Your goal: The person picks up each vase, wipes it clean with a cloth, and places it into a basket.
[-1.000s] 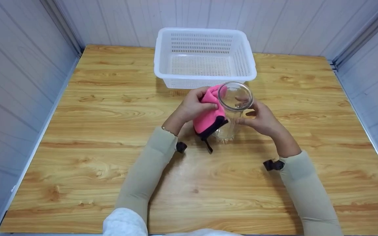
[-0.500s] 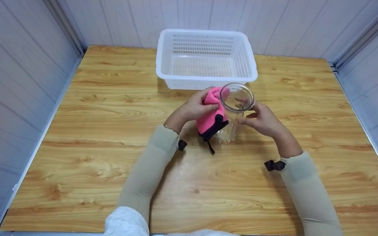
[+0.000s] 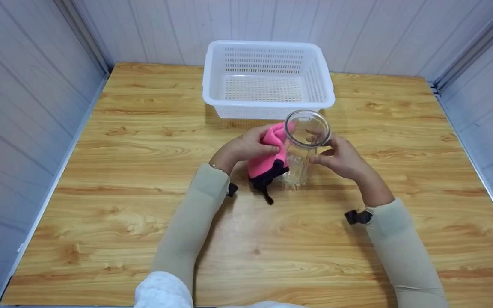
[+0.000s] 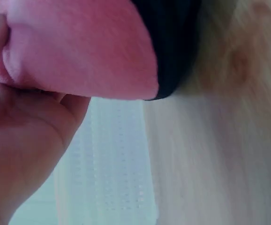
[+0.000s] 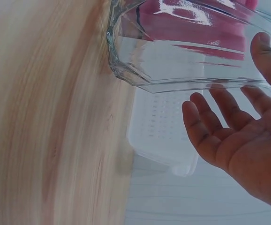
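In the head view, my left hand [image 3: 246, 147] grips a folded pink cloth [image 3: 265, 164] with black edging and a dangling black strap, its thumb on top. The cloth lies against the left side of a clear glass jar [image 3: 300, 164]. On the jar's other side, my right hand [image 3: 343, 158] holds its upper body between thumb and fingers. The right wrist view shows the faceted jar [image 5: 191, 63] with pink cloth visible through the glass, and some right-hand fingers [image 5: 194, 124] off the glass. Whether the jar's base touches the table cannot be told.
A white perforated plastic basket [image 3: 268, 104] stands at the back of the wood-grain table [image 3: 144, 205], just beyond the jar. Pale panel walls [image 3: 28, 107] enclose the table at the left, right and back.
My left hand and the pink cloth have shifted slightly to the right, then back left and towards me along the jar. The right hand and jar have stayed nearly still.
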Demonstrator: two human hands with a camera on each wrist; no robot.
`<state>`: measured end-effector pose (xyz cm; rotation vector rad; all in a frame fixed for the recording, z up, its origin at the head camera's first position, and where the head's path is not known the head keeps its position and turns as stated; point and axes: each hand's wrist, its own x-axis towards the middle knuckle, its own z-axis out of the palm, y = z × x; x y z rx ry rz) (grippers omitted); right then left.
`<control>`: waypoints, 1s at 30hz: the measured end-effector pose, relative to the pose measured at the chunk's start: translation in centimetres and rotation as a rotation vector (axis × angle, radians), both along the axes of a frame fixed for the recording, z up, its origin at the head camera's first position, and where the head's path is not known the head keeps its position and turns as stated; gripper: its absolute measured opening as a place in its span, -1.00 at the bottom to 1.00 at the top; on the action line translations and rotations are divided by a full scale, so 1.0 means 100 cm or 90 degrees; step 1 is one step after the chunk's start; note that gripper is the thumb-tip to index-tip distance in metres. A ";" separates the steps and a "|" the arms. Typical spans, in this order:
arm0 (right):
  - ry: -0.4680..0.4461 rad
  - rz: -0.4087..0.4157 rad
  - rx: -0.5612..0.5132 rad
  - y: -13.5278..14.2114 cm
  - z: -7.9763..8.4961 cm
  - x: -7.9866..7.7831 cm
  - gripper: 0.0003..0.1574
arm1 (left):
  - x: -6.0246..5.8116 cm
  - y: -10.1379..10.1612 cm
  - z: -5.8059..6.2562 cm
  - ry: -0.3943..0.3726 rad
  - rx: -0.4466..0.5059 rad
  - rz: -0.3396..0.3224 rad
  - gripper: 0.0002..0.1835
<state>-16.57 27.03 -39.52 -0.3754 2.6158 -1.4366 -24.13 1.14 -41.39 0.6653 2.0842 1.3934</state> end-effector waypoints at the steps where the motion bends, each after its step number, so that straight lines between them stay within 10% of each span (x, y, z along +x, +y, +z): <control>1: 0.001 0.000 0.003 0.000 0.000 0.000 -0.29 | 0.000 -0.001 -0.001 0.005 -0.017 -0.001 -0.45; 21: 0.012 0.017 -0.026 0.002 0.002 -0.001 -0.26 | -0.004 -0.011 -0.002 0.083 -0.064 0.061 -0.43; 30: 0.015 0.017 -0.034 0.001 0.002 -0.001 -0.26 | 0.001 -0.010 -0.002 0.138 -0.056 0.076 -0.75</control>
